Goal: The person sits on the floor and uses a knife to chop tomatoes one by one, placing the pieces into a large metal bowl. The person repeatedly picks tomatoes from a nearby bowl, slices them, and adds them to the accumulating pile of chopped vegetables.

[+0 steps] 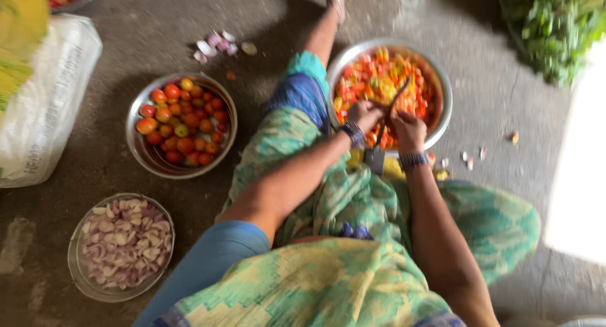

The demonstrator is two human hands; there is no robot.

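Note:
I sit on the floor with both hands over a steel bowl (442, 81) of chopped tomato pieces. An upright curved blade (392, 106) rises from a stand by my lap. My left hand (364, 115) and my right hand (409, 130) press together against the blade on either side of it, fingers curled on something small that I cannot make out. Bangles ring both wrists. Left of my leg stands a steel bowl (140, 151) of whole red and orange tomatoes (183, 122).
A steel plate (79, 273) of sliced onions lies at the lower left. A white sack (44, 106) rests at the left edge. Leafy greens (555, 24) fill the top right. Onion peels (216, 46) and scraps (483, 153) dot the concrete floor.

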